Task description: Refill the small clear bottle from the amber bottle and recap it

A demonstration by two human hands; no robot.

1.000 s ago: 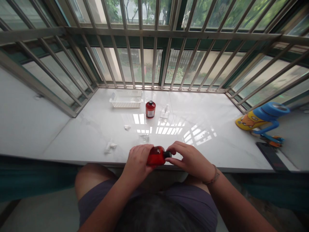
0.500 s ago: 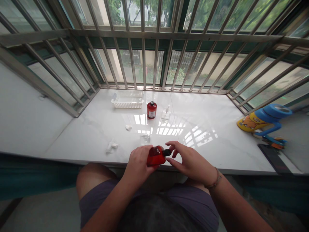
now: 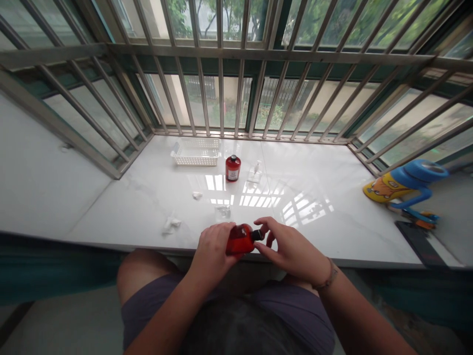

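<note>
My left hand (image 3: 213, 248) grips a red plastic bottle (image 3: 240, 239) lying on its side just above the marble sill's front edge. The bottle's black cap (image 3: 257, 235) points right. My right hand (image 3: 291, 245) is beside the cap, with its fingers spread above and below it; I cannot tell whether they touch it. Farther back, a second red bottle with a black cap (image 3: 233, 168) stands upright on the sill (image 3: 295, 209).
A white plastic basket (image 3: 195, 152) sits near the window. Small clear and white pieces (image 3: 222, 212) lie about the sill. A blue-and-yellow object (image 3: 402, 181) and a dark phone (image 3: 417, 242) lie at the right. Metal window bars (image 3: 221, 84) run along the back.
My right hand's fingers have loosened and spread around the black cap. My left hand still holds the red bottle, and the view has shifted slightly.
</note>
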